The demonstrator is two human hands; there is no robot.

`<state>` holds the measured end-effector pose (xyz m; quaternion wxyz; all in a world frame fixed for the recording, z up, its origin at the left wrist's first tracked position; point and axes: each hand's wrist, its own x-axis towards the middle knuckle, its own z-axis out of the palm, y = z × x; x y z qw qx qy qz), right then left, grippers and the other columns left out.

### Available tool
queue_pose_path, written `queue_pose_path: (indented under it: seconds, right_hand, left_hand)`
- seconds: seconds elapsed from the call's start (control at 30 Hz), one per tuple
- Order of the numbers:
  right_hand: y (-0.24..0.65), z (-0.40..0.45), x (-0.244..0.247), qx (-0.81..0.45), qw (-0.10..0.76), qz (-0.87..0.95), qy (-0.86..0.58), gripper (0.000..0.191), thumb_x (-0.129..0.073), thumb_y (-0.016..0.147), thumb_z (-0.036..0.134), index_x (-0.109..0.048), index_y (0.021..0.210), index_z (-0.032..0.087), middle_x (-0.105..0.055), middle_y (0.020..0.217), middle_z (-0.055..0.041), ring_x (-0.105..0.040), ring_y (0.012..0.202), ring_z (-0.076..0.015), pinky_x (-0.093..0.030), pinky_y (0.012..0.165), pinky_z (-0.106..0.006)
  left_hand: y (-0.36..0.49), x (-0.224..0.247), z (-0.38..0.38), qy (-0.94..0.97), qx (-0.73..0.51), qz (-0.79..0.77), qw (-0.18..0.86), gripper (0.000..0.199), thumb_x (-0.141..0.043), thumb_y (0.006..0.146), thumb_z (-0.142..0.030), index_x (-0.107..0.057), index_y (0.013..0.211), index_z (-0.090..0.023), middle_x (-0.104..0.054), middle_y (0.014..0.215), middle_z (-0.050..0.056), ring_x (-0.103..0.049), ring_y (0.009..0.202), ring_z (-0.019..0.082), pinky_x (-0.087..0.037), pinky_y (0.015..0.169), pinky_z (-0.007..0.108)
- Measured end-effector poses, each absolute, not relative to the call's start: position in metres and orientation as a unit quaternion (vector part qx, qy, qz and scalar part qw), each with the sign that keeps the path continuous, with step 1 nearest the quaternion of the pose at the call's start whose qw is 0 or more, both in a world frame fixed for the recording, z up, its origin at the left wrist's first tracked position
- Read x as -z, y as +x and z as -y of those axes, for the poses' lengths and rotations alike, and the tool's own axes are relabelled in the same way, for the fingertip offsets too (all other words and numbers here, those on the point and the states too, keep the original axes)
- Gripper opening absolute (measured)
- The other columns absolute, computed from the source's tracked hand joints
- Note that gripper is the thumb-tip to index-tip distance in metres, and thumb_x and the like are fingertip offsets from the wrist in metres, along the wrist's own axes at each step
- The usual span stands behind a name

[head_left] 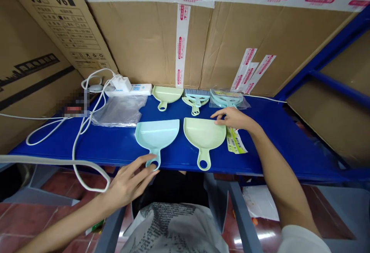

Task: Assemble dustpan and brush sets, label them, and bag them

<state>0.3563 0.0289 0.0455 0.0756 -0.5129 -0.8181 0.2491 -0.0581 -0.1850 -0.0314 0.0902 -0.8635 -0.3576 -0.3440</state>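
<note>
A light blue dustpan lies on the blue table with its handle toward me. My left hand has its fingers at the ring of that handle, thumb below and fingertips on top. Beside it on the right lies a pale green dustpan. My right hand hovers by its upper right corner, fingers apart and holding nothing. Behind are another green dustpan, a small blue brush on stacked green pieces, and a bagged blue set. Green and white cards lie under my right wrist.
Clear plastic bags lie at the left below a white power strip. White cables loop over the left of the table and its front edge. Cardboard boxes stand behind.
</note>
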Motion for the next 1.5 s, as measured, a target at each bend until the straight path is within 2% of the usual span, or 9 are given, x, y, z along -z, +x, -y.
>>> queue_pose_path:
  seconds: [0.17, 0.3, 0.6, 0.77, 1.07, 1.17, 1.3, 1.4, 1.5]
  right_hand:
    - [0.346, -0.022, -0.044, -0.131, 0.096, 0.848, -0.505, 0.042, -0.073, 0.094, 0.043, -0.083, 0.129, 0.021, -0.082, 0.115, -0.0102, -0.071, 0.089, -0.0249, -0.049, 0.083, -0.035]
    - [0.333, -0.018, -0.034, -0.139, 0.06, 0.869, -0.471, 0.064, -0.081, 0.088, 0.061, -0.077, 0.14, 0.024, -0.074, 0.124, -0.0126, -0.071, 0.109, -0.0317, -0.049, 0.089, -0.038]
    - [0.33, -0.02, -0.028, -0.108, 0.044, 0.859, -0.499, 0.06, -0.08, 0.091, 0.058, -0.076, 0.142, 0.026, -0.069, 0.133, -0.0135, -0.069, 0.117, -0.0359, -0.049, 0.091, -0.039]
    - [0.329, -0.018, -0.03, -0.11, 0.053, 0.863, -0.491, 0.057, -0.081, 0.091, 0.055, -0.077, 0.14, 0.025, -0.07, 0.132, -0.0136, -0.069, 0.116, -0.0341, -0.048, 0.09, -0.037]
    - [0.326, -0.015, -0.03, -0.107, 0.059, 0.86, -0.496, 0.053, -0.081, 0.093, 0.051, -0.078, 0.14, 0.027, -0.07, 0.131, -0.0125, -0.069, 0.117, -0.0328, -0.048, 0.088, -0.035]
    - [0.329, -0.016, -0.031, -0.115, 0.059, 0.86, -0.493, 0.055, -0.08, 0.093, 0.053, -0.077, 0.141, 0.026, -0.07, 0.131, -0.0132, -0.069, 0.116, -0.0329, -0.049, 0.089, -0.036]
    - [0.336, -0.018, -0.036, -0.119, 0.133, 0.86, -0.478, 0.052, -0.068, 0.101, 0.054, -0.077, 0.142, 0.023, -0.072, 0.125, -0.0139, -0.07, 0.11, -0.031, -0.05, 0.091, -0.038]
    - [0.34, -0.022, -0.039, -0.105, 0.201, 0.846, -0.482, 0.048, -0.06, 0.105, 0.053, -0.079, 0.136, 0.021, -0.076, 0.114, -0.0123, -0.069, 0.095, -0.027, -0.051, 0.086, -0.037]
    - [0.339, -0.024, -0.04, -0.081, 0.239, 0.836, -0.488, 0.046, -0.058, 0.104, 0.052, -0.083, 0.124, 0.018, -0.078, 0.107, -0.0119, -0.065, 0.08, -0.024, -0.05, 0.081, -0.037]
  left_hand:
    - [-0.053, 0.028, 0.17, -0.866, 0.342, 0.364, 0.013, 0.012, -0.065, 0.107, -0.014, -0.071, 0.117, -0.017, -0.069, 0.137, 0.018, -0.073, 0.09, 0.019, -0.062, 0.077, 0.033]
    - [-0.056, 0.022, 0.161, -0.868, 0.344, 0.359, -0.003, 0.008, -0.068, 0.106, -0.016, -0.073, 0.111, -0.017, -0.068, 0.139, 0.017, -0.069, 0.087, 0.018, -0.062, 0.077, 0.034]
    - [-0.06, 0.016, 0.15, -0.868, 0.339, 0.363, 0.014, 0.011, -0.068, 0.107, -0.021, -0.077, 0.106, -0.017, -0.069, 0.139, 0.017, -0.072, 0.093, 0.02, -0.065, 0.081, 0.036]
    - [-0.064, 0.009, 0.146, -0.882, 0.308, 0.356, 0.017, 0.014, -0.065, 0.108, -0.022, -0.078, 0.106, -0.018, -0.071, 0.137, 0.016, -0.077, 0.103, 0.025, -0.064, 0.082, 0.035]
    - [-0.06, 0.005, 0.15, -0.888, 0.301, 0.347, 0.029, 0.012, -0.066, 0.108, -0.022, -0.076, 0.104, -0.018, -0.072, 0.133, 0.014, -0.074, 0.089, 0.02, -0.061, 0.078, 0.034]
    - [-0.063, -0.004, 0.15, -0.885, 0.304, 0.347, 0.057, 0.018, -0.07, 0.106, -0.03, -0.075, 0.117, -0.018, -0.07, 0.134, 0.015, -0.071, 0.084, 0.02, -0.06, 0.076, 0.036]
    - [-0.066, -0.024, 0.139, -0.821, 0.401, 0.4, 0.067, 0.026, -0.073, 0.104, -0.027, -0.072, 0.129, -0.019, -0.066, 0.131, 0.013, -0.067, 0.082, 0.016, -0.059, 0.076, 0.033]
    - [-0.055, -0.043, 0.112, -0.751, 0.523, 0.401, 0.039, 0.015, -0.069, 0.104, -0.022, -0.075, 0.118, -0.023, -0.065, 0.126, 0.008, -0.064, 0.083, 0.014, -0.058, 0.078, 0.031]
    - [-0.033, -0.067, 0.071, -0.688, 0.628, 0.361, -0.04, 0.014, -0.07, 0.104, -0.035, -0.076, 0.107, -0.023, -0.064, 0.119, 0.009, -0.067, 0.1, 0.02, -0.059, 0.073, 0.028]
